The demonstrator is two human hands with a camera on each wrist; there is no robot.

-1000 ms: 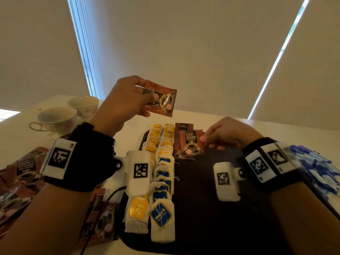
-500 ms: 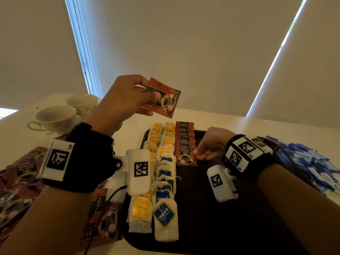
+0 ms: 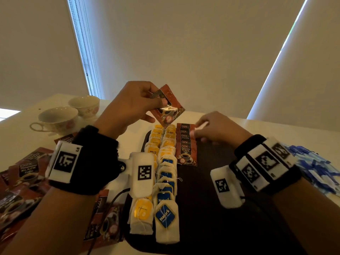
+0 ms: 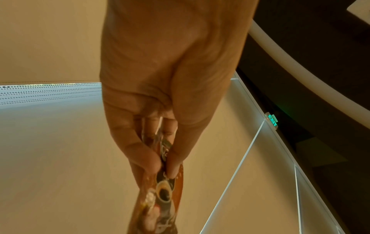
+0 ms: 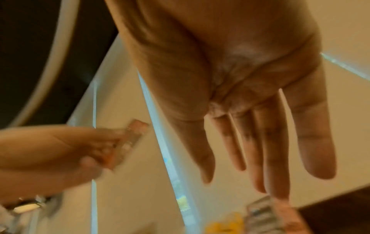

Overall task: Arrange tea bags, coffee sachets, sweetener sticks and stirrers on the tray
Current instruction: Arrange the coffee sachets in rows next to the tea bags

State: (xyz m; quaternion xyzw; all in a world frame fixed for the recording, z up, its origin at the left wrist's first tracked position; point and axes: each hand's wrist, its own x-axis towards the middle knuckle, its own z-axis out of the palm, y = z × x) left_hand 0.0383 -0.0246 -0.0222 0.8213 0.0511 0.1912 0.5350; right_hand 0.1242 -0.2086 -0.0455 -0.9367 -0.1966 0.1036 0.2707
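Now the right hand is free again

Right hand (image 3: 219, 128), fingers straight and loosely together, has lifted from the sachet row (image 3: 186, 144) at the tray's (image 3: 211, 208) far edge, beside the 2 tea-bag rows (image 3: 163, 173); that sachet looks placed. Left hand (image 3: 128, 105) still pinches the next sachet (image 3: 168, 110) above the far edge, likely handing it over
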